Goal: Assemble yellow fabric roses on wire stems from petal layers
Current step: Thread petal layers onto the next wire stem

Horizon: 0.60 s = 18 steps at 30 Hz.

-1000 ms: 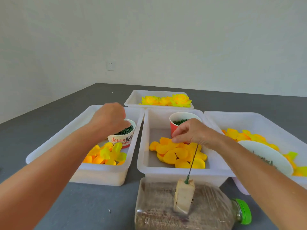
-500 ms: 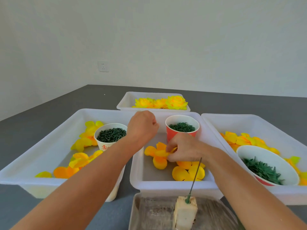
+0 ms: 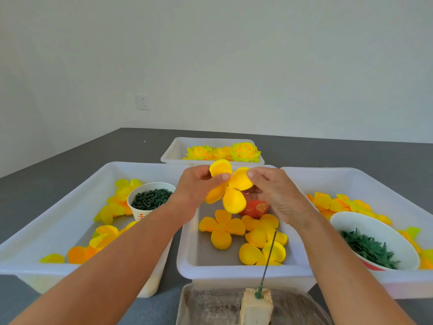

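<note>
Head view: left hand (image 3: 195, 184) and right hand (image 3: 273, 188) both pinch petal layer (image 3: 230, 187), held up over middle tray (image 3: 187, 266). Wire stem (image 3: 268, 259) near, upright in block (image 3: 256, 306). Risk: centre hole misses wire tip, fabric tears or stem tips.

1. Two bare forearms run up from the bottom corners of the view, no sleeves anywhere on them.
2. Left hand (image 3: 196, 186): no ring, no glove, no watch or band at the wrist.
3. Right hand (image 3: 275, 191): likewise uncovered, wrist plain, knuckles and short nails showing.
</note>
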### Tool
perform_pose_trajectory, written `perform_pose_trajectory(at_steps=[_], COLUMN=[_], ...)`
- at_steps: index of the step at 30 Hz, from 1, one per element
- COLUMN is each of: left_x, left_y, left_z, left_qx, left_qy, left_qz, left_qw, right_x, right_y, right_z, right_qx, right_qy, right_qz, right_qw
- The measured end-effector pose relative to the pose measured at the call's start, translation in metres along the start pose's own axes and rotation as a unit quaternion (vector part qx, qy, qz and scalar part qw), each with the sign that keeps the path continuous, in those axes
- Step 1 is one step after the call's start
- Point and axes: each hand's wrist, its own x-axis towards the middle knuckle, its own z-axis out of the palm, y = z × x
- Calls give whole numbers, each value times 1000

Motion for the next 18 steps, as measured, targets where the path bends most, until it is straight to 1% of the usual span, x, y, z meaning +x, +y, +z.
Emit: perform_pose_trajectory(at_steps=[2, 4, 6, 7, 8, 9, 10, 11, 12, 13, 14, 16, 18], left_x=[-2, -2, -2, -1, -1, -1, -1, -2, -2, -3, -2, -1, 1], left_y=[1, 1, 3, 3, 3, 3, 1, -1, -2, -2, -3, -4, -6], left_z=[-2, -4, -5, -5, -4, -3, -2, 0, 1, 1, 1, 0, 0], left_qx=[-79, -130, -194, -202, -176, -115, -50, 0, 27, 32, 32, 42, 36], left_qy=[-17, -65, -118, -126, -116, -92, -65, -43, -28, -16, -5, 22, 52], left_qz=[-31, -58, -84, -82, -66, -38, -14, 2, 10, 14, 20, 34, 44], left_qw=[996, 988, 970, 968, 975, 988, 997, 999, 999, 999, 999, 998, 997], right_x=[0, 0, 2, 1, 0, 0, -1, -2, -2, -2, -3, -3, -4], right_y=[2, 3, 2, 1, 1, 1, 2, 3, 2, 2, 2, 1, 0], right_z=[1, 3, 5, 6, 6, 6, 5, 5, 6, 6, 7, 9, 10], right_qx=[32, 76, 153, 163, 129, 56, -41, -129, -179, -189, -175, -93, 0], right_qy=[-8, -10, -18, -18, -9, 5, 20, 28, 28, 22, 17, 11, 3], right_qz=[31, 53, 69, 68, 55, 30, -10, -51, -81, -95, -101, -83, -43], right_qw=[999, 996, 986, 984, 990, 998, 999, 990, 980, 977, 979, 992, 999])
